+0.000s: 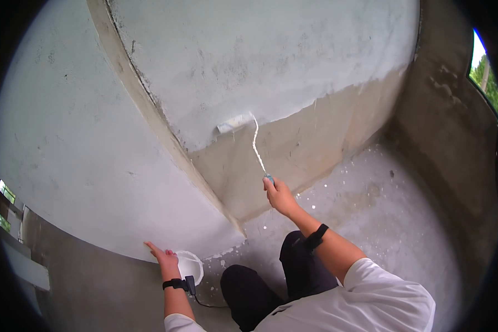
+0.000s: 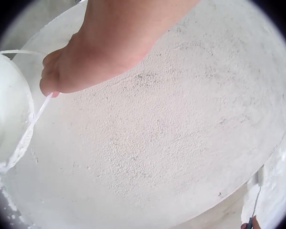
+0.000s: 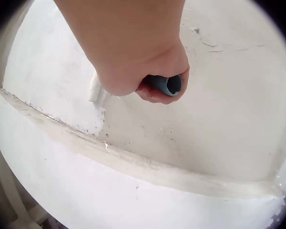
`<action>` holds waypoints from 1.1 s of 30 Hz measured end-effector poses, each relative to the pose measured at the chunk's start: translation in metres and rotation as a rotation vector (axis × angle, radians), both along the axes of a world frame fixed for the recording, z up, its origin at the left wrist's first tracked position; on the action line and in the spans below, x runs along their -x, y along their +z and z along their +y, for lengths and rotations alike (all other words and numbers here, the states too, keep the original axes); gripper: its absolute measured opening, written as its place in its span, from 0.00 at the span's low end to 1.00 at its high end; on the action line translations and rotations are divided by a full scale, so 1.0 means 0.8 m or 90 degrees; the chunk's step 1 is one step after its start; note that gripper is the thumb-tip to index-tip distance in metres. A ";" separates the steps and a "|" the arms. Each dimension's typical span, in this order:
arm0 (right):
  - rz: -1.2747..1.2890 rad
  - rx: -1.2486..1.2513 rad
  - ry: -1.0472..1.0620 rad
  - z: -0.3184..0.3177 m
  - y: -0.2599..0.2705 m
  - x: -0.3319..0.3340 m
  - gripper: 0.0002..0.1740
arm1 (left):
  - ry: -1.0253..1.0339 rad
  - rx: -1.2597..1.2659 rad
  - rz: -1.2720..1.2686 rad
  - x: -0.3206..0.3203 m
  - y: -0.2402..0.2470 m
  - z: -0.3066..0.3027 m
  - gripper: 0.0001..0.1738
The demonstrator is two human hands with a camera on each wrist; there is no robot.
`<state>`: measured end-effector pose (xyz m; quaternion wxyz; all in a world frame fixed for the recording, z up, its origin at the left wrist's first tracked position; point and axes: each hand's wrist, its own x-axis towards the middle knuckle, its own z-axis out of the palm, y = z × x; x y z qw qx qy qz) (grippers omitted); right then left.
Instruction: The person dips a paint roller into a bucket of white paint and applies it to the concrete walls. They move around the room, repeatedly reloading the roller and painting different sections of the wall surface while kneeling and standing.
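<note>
My right hand [image 1: 280, 196] grips the blue handle of a paint roller [image 1: 235, 123]; the handle's hollow end [image 3: 174, 86] shows between the curled fingers in the right wrist view. A white-coated bent rod runs up from the handle to the roller sleeve, which lies against the wall where white paint meets bare plaster. Low on the left, my left hand [image 1: 165, 259] holds a white bucket [image 2: 24, 143] by its thin bail handle [image 2: 41, 110]. One finger points away from the others. Pale paint coats the bucket's inside and rim.
White paint [image 1: 293, 50] covers the upper wall; a brown unpainted band [image 1: 293, 144] runs below it. A bare strip [image 1: 166, 138] separates this wall from the curved white surface [image 1: 83, 144] at left. Paint spots dot the concrete floor [image 1: 371, 221]. A dark wall [image 1: 454, 122] stands at right.
</note>
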<state>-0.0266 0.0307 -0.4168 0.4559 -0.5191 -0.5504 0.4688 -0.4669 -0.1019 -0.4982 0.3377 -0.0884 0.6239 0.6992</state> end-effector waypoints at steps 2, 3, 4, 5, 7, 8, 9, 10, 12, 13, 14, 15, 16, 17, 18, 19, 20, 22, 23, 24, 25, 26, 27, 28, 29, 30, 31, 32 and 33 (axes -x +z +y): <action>0.045 -0.053 0.012 0.012 0.053 -0.013 0.24 | -0.015 0.000 -0.005 0.008 -0.004 0.001 0.72; 0.062 -0.063 0.017 0.015 0.095 -0.019 0.24 | -0.031 -0.007 -0.005 0.012 -0.008 0.000 0.72; 0.078 -0.073 0.021 0.019 0.142 -0.024 0.24 | -0.046 -0.013 -0.006 0.014 -0.010 -0.002 0.72; 0.094 -0.057 0.036 0.024 0.182 -0.031 0.24 | -0.047 -0.007 -0.005 0.010 -0.005 -0.004 0.72; 0.109 -0.039 0.051 0.041 0.215 -0.039 0.25 | -0.028 -0.003 -0.016 -0.001 0.009 -0.002 0.72; 0.065 -0.081 0.033 0.048 0.220 -0.041 0.25 | -0.029 0.000 -0.017 0.000 0.007 -0.002 0.72; 0.021 -0.123 0.015 0.051 0.221 -0.043 0.25 | -0.030 -0.002 -0.004 0.005 0.002 0.000 0.72; 0.018 -0.121 0.014 0.052 0.202 -0.043 0.25 | -0.030 -0.004 0.007 0.004 0.001 0.001 0.72; -0.029 -0.132 -0.009 0.055 0.117 -0.039 0.25 | -0.038 -0.003 0.003 -0.001 0.007 -0.005 0.72; -0.056 -0.132 -0.016 0.050 0.069 -0.039 0.25 | -0.044 -0.006 -0.001 -0.006 0.013 -0.005 0.72; -0.084 -0.133 -0.021 0.041 0.024 -0.042 0.25 | -0.039 -0.006 -0.007 -0.008 0.014 0.000 0.72; -0.108 -0.090 -0.030 0.025 -0.006 -0.045 0.25 | -0.027 -0.015 -0.002 -0.007 0.014 0.002 0.72; -0.131 -0.041 -0.039 0.007 -0.035 -0.049 0.25 | -0.016 -0.017 0.003 -0.007 0.013 -0.001 0.72; -0.134 -0.028 -0.036 -0.006 -0.064 -0.053 0.25 | -0.014 -0.004 0.001 -0.011 0.016 -0.002 0.72; -0.141 -0.030 -0.044 -0.022 -0.070 -0.052 0.24 | -0.005 -0.001 -0.006 -0.014 0.021 0.000 0.71; -0.148 -0.037 -0.055 -0.029 -0.072 -0.053 0.24 | 0.004 -0.004 -0.013 -0.017 0.023 0.001 0.71; -0.149 -0.033 -0.055 -0.031 -0.071 -0.056 0.24 | 0.002 0.000 -0.014 -0.013 0.016 0.001 0.71; -0.148 0.019 -0.046 -0.026 -0.065 -0.063 0.26 | -0.011 -0.011 -0.010 0.000 0.003 0.004 0.70; -0.147 0.020 -0.048 -0.019 -0.048 -0.060 0.26 | -0.013 -0.009 -0.009 0.002 0.002 0.004 0.70; -0.112 -0.018 -0.038 -0.008 -0.029 -0.054 0.26 | -0.012 -0.005 -0.022 0.002 0.003 0.003 0.69; -0.076 -0.056 -0.028 0.001 -0.008 -0.048 0.26 | -0.011 0.000 -0.035 0.003 0.003 0.003 0.69; -0.075 -0.054 -0.030 0.006 0.021 -0.041 0.26 | -0.013 0.001 -0.034 0.011 -0.002 0.003 0.69; -0.018 -0.028 -0.002 0.010 0.055 -0.034 0.26 | -0.028 0.000 -0.048 0.022 -0.011 0.002 0.68; 0.037 -0.002 0.028 0.013 0.071 -0.031 0.26 | -0.042 -0.001 -0.064 0.023 -0.011 0.002 0.67; 0.036 -0.003 0.030 0.014 0.073 -0.032 0.26 | -0.040 -0.002 -0.064 0.024 -0.013 0.001 0.67; 0.049 0.022 0.043 0.014 0.074 -0.034 0.26 | -0.044 0.002 -0.072 0.023 -0.010 -0.001 0.65; 0.062 0.049 0.055 0.013 0.072 -0.037 0.26 | -0.048 0.007 -0.080 0.020 -0.006 -0.003 0.63; 0.063 0.049 0.055 0.013 0.052 -0.042 0.26 | -0.049 0.008 -0.079 0.021 -0.006 -0.006 0.63; -0.038 0.000 0.029 0.013 0.012 -0.049 0.26 | -0.054 0.001 -0.049 0.024 -0.012 -0.007 0.62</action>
